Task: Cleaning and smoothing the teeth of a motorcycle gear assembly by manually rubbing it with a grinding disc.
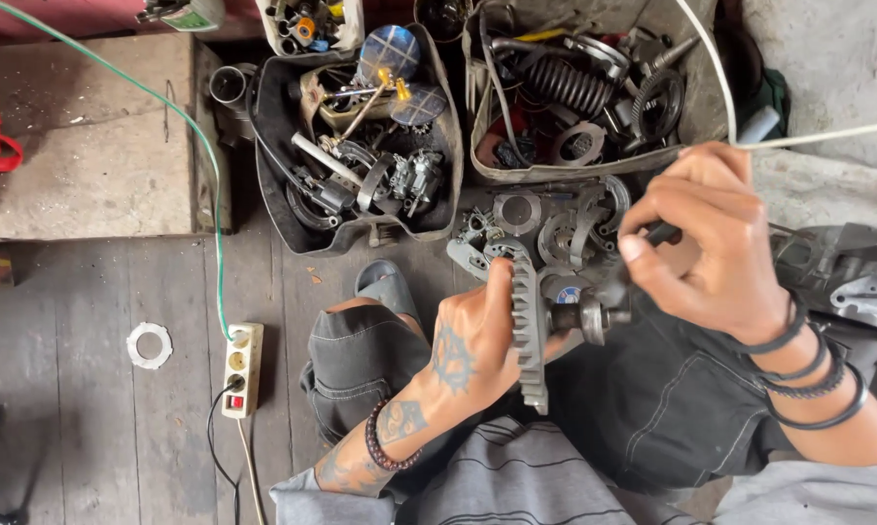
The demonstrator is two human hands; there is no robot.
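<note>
**Gear held over lap, tool at its hub**

We sit on the plank floor (98, 389), knees up. Two big bins ahead: the left bin (273, 204) holds carburettor-like parts, tubes and a round mirror; the right bin (477, 156) holds a coil spring, sprockets and rings. More loose plates lie on the floor between the bins and our knees.

Our left hand (473, 340) grips the toothed gear (529, 331), fingers wrapped around its rim. The gear stands on edge, its shaft (589, 316) pointing right toward our right hand (711, 243), which is the nearer one to the shaft end. Right fingers pinch a dark thin tool (657, 233), its tip angled down-left at the hub; whether it touches, we cannot tell.

Power strip (241, 369) and a white ring (150, 345) lie well left.
</note>
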